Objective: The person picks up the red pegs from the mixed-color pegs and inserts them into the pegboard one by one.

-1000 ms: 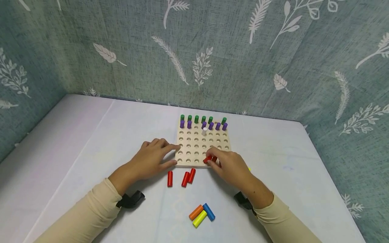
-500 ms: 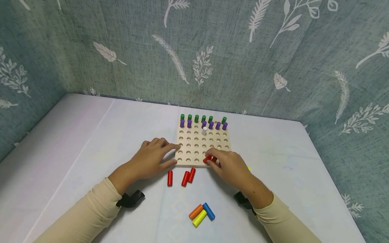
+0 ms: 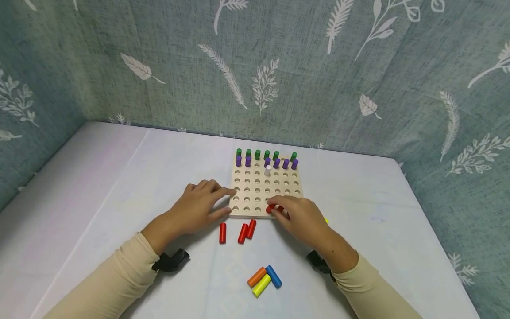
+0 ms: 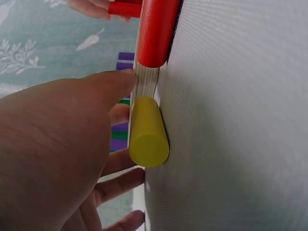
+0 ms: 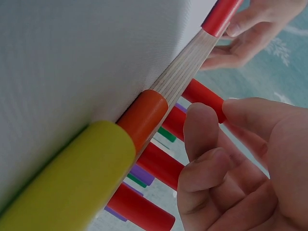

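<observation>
A pale wooden pegboard [image 3: 257, 190] lies flat, its two far rows holding green pegs [image 3: 257, 154] and purple pegs [image 3: 276, 164]. One white peg [image 3: 268, 170] stands just in front of them. My right hand [image 3: 300, 217] pinches a red peg [image 3: 270, 207] between thumb and fingertips at the board's near row. In the right wrist view several other red pegs [image 5: 159, 166] stand along that near edge, partly behind the fingers. My left hand [image 3: 199, 206] touches the board's left side with extended thumb and index finger.
Three loose red pegs [image 3: 243, 233] lie in front of the board. Nearer me, an orange peg [image 3: 256, 277], a yellow peg [image 3: 261, 285] and a blue peg [image 3: 273, 276] lie together. A bit of yellow [image 3: 326, 220] shows beside the right hand. A patterned cloth [image 3: 179, 66] hangs behind.
The red peg in my right fingers has turned slightly, and less of its length shows. My left hand keeps its place at the board's edge.
</observation>
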A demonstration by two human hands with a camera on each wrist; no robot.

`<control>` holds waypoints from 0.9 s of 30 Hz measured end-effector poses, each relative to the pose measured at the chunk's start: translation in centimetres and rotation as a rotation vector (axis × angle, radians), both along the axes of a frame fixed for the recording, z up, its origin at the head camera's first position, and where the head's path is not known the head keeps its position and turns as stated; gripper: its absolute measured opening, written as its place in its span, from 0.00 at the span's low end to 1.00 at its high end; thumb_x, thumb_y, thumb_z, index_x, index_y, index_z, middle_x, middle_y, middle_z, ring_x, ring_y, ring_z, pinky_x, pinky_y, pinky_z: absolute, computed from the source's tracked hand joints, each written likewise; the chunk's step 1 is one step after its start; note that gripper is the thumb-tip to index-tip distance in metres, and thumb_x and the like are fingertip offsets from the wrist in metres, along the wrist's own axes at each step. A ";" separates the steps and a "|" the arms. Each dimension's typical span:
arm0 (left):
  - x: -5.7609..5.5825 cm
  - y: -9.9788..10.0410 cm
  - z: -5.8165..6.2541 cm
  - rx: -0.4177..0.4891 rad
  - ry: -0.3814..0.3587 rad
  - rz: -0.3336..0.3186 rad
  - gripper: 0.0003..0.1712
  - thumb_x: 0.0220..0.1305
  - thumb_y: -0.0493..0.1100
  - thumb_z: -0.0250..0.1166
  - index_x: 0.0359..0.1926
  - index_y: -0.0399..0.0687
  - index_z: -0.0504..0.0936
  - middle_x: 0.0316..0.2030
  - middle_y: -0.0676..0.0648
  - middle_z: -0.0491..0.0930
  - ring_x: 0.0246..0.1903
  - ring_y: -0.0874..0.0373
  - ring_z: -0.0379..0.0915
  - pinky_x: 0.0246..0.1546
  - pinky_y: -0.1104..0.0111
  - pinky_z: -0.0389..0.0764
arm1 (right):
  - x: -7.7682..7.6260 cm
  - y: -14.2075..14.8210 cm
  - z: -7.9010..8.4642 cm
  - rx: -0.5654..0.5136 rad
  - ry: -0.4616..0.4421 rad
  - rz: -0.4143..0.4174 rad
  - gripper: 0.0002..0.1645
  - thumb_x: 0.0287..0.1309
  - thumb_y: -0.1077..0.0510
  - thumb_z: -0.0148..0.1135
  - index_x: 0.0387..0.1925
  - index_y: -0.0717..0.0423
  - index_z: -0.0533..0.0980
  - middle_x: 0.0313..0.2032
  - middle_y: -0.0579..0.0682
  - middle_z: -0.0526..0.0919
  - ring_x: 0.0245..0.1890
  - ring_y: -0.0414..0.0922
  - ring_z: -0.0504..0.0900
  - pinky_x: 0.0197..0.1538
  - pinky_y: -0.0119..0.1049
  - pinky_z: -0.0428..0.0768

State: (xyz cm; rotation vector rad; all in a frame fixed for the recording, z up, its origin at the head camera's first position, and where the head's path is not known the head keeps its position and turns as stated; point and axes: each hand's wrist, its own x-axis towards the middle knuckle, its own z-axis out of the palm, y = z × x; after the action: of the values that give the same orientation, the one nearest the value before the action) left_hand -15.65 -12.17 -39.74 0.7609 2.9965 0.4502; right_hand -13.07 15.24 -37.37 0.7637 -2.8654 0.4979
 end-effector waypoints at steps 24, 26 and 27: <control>-0.3 -0.7 0.5 0.015 0.001 -0.022 0.31 0.66 0.56 0.66 0.69 0.67 0.73 0.51 0.48 0.78 0.55 0.51 0.73 0.54 0.46 0.70 | 0.0 -0.2 0.4 -0.065 0.116 0.035 0.15 0.58 0.58 0.72 0.47 0.50 0.84 0.42 0.46 0.88 0.30 0.39 0.83 0.32 0.28 0.79; -0.3 -0.6 0.4 0.017 -0.007 -0.025 0.31 0.66 0.57 0.66 0.69 0.67 0.73 0.52 0.48 0.78 0.55 0.51 0.73 0.55 0.46 0.70 | 0.2 -0.1 0.5 -0.095 0.125 0.028 0.14 0.57 0.59 0.72 0.46 0.50 0.84 0.40 0.46 0.88 0.26 0.37 0.79 0.29 0.25 0.76; -0.3 -0.6 0.4 0.018 -0.014 -0.027 0.31 0.66 0.57 0.65 0.69 0.67 0.72 0.52 0.48 0.78 0.56 0.51 0.73 0.55 0.46 0.70 | 0.3 -0.1 0.6 -0.112 0.123 0.024 0.13 0.56 0.60 0.72 0.45 0.51 0.85 0.40 0.46 0.87 0.25 0.36 0.78 0.28 0.24 0.75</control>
State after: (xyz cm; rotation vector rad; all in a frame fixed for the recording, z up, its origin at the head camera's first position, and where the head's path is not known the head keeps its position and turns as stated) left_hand -15.96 -12.74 -39.34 0.7947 2.9690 0.4795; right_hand -12.77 15.12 -36.80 0.7826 -2.6929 0.5870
